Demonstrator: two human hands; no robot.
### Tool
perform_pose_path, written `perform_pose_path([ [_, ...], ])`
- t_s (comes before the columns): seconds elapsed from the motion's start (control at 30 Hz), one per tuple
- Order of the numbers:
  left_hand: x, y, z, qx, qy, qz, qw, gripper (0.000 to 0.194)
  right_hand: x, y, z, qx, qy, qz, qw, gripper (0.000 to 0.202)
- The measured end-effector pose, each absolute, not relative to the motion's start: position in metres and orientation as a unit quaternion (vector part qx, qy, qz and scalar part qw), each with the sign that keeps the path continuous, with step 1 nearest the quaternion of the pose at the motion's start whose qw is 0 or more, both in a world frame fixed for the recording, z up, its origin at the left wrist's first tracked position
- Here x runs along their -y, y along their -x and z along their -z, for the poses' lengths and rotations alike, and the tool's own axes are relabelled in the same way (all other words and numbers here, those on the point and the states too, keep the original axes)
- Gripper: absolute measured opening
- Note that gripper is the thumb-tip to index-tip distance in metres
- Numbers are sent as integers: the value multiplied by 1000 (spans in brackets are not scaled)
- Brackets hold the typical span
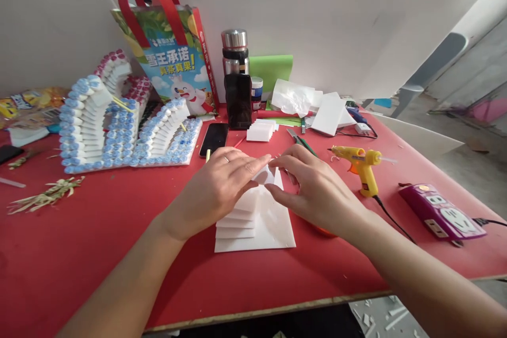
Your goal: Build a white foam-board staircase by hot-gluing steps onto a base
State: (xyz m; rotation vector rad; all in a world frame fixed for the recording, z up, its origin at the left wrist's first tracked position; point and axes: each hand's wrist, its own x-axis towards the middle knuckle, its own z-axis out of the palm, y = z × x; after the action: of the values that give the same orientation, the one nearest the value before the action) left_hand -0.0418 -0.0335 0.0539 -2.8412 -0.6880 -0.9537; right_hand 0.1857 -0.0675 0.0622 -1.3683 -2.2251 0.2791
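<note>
Between the fingertips of my left hand point(219, 185) and my right hand point(311, 182) is a small curved white piece point(264, 176), thin like foam sheet or card. Both hands are closed around it from either side, and part of it is hidden behind the fingers. Directly below lies a flat white board point(276, 227) on the red table point(190, 274). Along the board's left side, white slabs point(236, 226) overlap like steps, their far end covered by my left hand.
A yellow glue gun point(360, 163) and a purple power strip point(441, 214) with cords lie right. White-and-blue stepped models point(93, 127) stand left. Behind are a phone point(214, 139), a white stack point(260, 131), an upright black phone point(238, 103), a flask point(234, 42) and a bag point(170, 58).
</note>
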Motion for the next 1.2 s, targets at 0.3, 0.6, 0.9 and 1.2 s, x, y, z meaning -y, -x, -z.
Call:
perform_pose_path([
  [0.3, 37, 67, -41, 428, 829, 353, -79, 45, 67, -176, -36, 802, 514, -145, 267, 24],
  [0.6, 51, 83, -20, 623, 672, 266, -298, 44, 75, -166, -21, 831, 480, -132, 248, 26],
  [0.9, 52, 81, -17, 617, 644, 262, -370, 50, 74, -161, -17, 829, 487, -130, 241, 26],
  [1.2, 52, 82, -17, 625, 622, 228, -413, 55, 75, -159, -18, 825, 497, -135, 232, 28],
])
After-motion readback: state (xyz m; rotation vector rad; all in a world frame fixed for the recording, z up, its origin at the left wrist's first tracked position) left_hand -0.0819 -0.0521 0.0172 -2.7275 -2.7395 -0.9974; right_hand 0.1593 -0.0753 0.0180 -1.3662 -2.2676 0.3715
